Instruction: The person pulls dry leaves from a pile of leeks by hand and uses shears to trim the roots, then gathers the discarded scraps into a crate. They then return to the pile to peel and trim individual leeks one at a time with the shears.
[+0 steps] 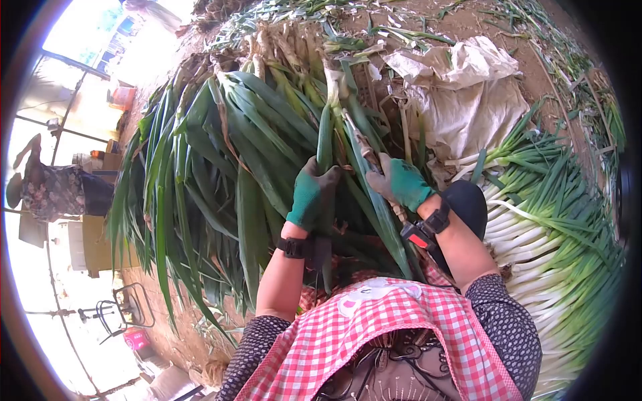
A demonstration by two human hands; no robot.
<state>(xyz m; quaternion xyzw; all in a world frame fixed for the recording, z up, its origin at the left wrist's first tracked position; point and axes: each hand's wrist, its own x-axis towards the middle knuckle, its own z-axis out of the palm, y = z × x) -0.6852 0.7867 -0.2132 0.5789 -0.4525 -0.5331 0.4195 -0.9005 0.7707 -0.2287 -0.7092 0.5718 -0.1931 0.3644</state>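
We have our left hand (pixel 315 190), in a green and dark glove (pixel 304 207), closed around the leaves of a leek (pixel 325 139). The leek runs away from us past the glove, its pale end beyond the hand. Our right hand (pixel 401 182), gloved alike, is curled around a slim rod (pixel 364 147), just to the right of the left hand and apart from it. The rod shows on both sides of that grip; its far end lies close to the leek's pale part, but we cannot tell whether they touch. Nearer to us than the right hand, by the wrist, we see a red and black piece (pixel 417 237).

Left of our left hand and beyond it, we have a large heap (pixel 221 147) of green leeks. Beyond and to the right of our right hand lies a pale sack (pixel 461 100), crumpled on the soil (pixel 543 73). Right of the same hand, we see a row (pixel 538 234) of white-stemmed leeks, their green tops pointing away from it. Nearer to us than both hands is our checked apron (pixel 374 321), and we wear a dark band (pixel 292 248) on each wrist. Far to the left of our left hand, we see another person (pixel 60 190).
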